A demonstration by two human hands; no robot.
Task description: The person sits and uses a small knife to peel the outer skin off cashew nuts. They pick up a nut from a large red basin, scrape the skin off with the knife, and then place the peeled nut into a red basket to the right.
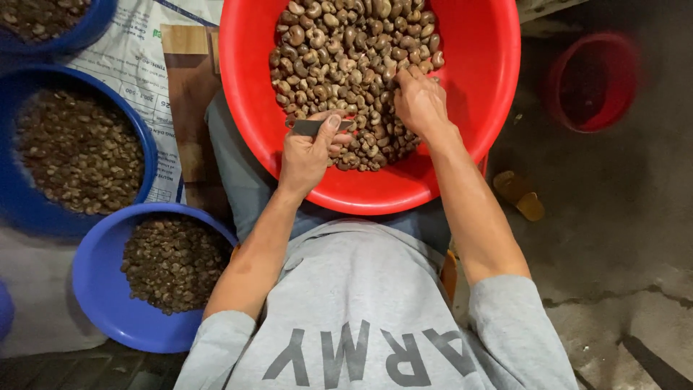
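Down in a red basin balanced on the lap: left hand clenched around a small blade, right hand digging, fingers curled, into the nuts. Left of both, blue tubs within reach on the floor.

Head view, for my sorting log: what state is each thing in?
Red basin: on the lap, part full of nuts.
Left hand: shut on a small metal blade.
Right hand: down in the nuts.
Blue bowls: hold brown nuts.
Red bucket: upright on the floor.
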